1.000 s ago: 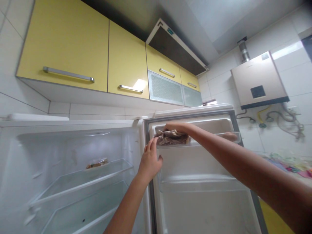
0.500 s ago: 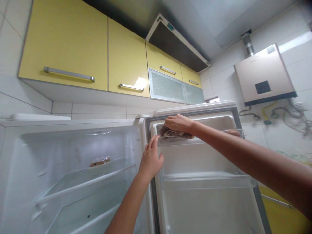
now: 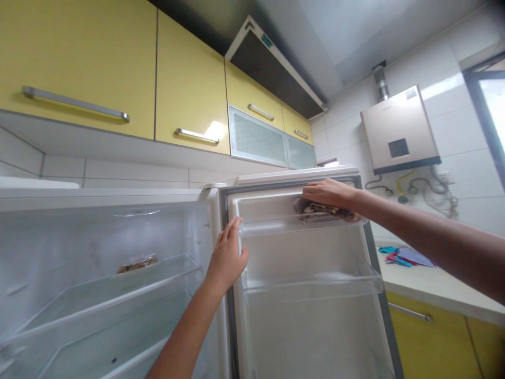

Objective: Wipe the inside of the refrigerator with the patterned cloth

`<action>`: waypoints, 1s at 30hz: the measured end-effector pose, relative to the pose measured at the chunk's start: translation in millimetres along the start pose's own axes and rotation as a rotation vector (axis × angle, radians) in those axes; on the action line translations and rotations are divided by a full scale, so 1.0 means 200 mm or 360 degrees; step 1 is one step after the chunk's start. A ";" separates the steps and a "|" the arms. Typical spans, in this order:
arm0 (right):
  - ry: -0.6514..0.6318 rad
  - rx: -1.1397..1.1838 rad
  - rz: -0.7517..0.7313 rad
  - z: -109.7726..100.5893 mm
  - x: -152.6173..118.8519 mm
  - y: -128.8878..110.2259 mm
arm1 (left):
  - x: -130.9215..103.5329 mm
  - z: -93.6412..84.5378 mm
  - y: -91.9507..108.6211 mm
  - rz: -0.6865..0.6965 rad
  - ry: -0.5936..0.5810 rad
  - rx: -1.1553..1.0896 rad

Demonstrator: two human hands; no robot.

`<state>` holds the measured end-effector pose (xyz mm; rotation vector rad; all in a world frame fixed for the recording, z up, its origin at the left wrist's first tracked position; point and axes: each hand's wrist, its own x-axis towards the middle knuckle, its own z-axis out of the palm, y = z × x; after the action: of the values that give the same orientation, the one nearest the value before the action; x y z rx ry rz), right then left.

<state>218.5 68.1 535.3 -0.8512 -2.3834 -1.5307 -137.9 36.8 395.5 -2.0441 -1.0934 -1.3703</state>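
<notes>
The bag has moved to the door rack's right end, right hand clamped on it; left hand's fingers are apart.

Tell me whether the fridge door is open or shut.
Open: the fridge door stands swung out, showing its clear racks and the interior shelves.

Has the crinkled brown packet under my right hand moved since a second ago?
Yes, the brown packet shifted along the clear plastic upper door shelf, toward its right end.
</notes>
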 end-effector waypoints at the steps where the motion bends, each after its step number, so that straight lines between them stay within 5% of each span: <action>1: -0.0031 0.0013 0.0023 0.00 -0.04 0.02 | 0.00 0.00 0.00 0.0004 0.0001 0.0003; 9: -0.0256 0.0226 0.0275 -0.01 -0.11 0.07 | 0.00 0.01 0.01 -0.0006 -0.0002 0.0000; 30: -0.0068 0.0777 0.0686 0.00 0.77 -0.45 | -0.02 -0.01 0.00 -0.0002 -0.0029 0.0109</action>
<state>42.1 96.0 533.3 -1.1724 -2.2480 -0.7370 -139.6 34.5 392.6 -2.0108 -1.1338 -1.2989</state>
